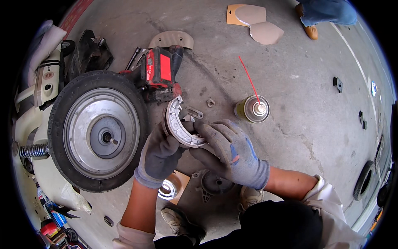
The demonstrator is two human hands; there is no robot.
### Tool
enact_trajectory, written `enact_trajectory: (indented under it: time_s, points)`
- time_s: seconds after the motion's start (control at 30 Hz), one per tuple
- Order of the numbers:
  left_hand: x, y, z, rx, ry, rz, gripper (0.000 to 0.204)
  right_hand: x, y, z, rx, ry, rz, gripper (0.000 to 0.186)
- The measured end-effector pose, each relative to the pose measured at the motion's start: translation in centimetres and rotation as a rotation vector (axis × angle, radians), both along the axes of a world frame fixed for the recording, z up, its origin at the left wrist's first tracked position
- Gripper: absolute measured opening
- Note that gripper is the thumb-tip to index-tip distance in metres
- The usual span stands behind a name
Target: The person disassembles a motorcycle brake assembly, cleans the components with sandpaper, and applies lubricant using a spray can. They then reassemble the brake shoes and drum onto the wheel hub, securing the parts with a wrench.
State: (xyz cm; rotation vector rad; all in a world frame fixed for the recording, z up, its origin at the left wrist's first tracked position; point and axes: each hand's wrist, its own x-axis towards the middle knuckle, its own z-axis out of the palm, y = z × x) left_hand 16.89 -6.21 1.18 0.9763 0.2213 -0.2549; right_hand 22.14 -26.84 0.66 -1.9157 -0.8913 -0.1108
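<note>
A curved silver brake shoe (pixel 179 128) is held up in front of me, over the concrete floor. My left hand (pixel 157 155), in a grey work glove with a dark palm, is closed round its lower left side. The gloved fingers of my right hand (pixel 232 151) are bent against its lower right end, and the thumb is below. On the floor under my hands lie a round dark brake plate (pixel 216 182) and a card-backed package (pixel 182 181) with a silver curved part. Beyond the shoe are a slotted metal piece (pixel 194 112) and a nut (pixel 211 103).
A tyred wheel (pixel 76 124) joins a cream scooter body (pixel 41 120) on the left. Red-and-black power tools (pixel 159 68) lie beyond it. A spray can (pixel 256 112) with a red straw stands right of centre. Torn cardboard (pixel 265 33) and another person's shoe (pixel 311 32) are farther off.
</note>
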Motion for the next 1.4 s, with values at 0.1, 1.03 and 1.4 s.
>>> enact_trajectory:
  time_s: [0.1,1.03,1.4]
  points:
    - [0.3,-0.5,0.8,0.021,0.016,-0.017,0.070,0.1,-0.6,-0.3,-0.066,0.024,0.071,0.059]
    - [-3.7,2.2,-2.4,-0.005,0.340,-0.231,0.067,6.7,-3.3,5.0,0.055,0.158,-0.072,0.029]
    - [-10.8,5.0,-1.4,0.586,0.350,-0.703,0.039,16.0,-9.2,-9.6,-0.463,0.303,-0.345,0.023]
